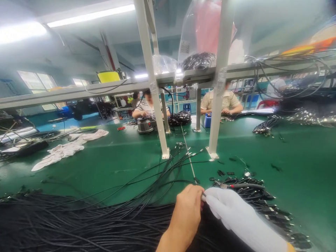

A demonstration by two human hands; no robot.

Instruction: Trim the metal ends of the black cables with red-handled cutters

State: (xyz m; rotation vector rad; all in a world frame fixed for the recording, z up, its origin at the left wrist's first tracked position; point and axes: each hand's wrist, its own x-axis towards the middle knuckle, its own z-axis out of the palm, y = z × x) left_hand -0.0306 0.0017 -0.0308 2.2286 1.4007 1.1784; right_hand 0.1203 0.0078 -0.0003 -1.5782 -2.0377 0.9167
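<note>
My left hand [187, 211], bare, is closed in a pinch at the near edge of the green table. Beside it, my right hand [231, 208], in a white glove, pinches from the other side, and the fingertips meet. Between them shows a small dark end of a black cable [203, 196]; most of it is hidden by the fingers. A thick pile of black cables [86, 224] spreads below and left of my hands. Just past the glove lie pliers [246, 185] with a red and dark handle, on black cable connectors [273, 211] heaped at the right.
Two white posts [214, 122] stand on the green table [296, 164], carrying a shelf with bagged goods. A white cloth [70, 147] lies at left. Across the table sit co-workers [223, 101], near a dark round machine [145, 125] and a coil of cables [181, 118].
</note>
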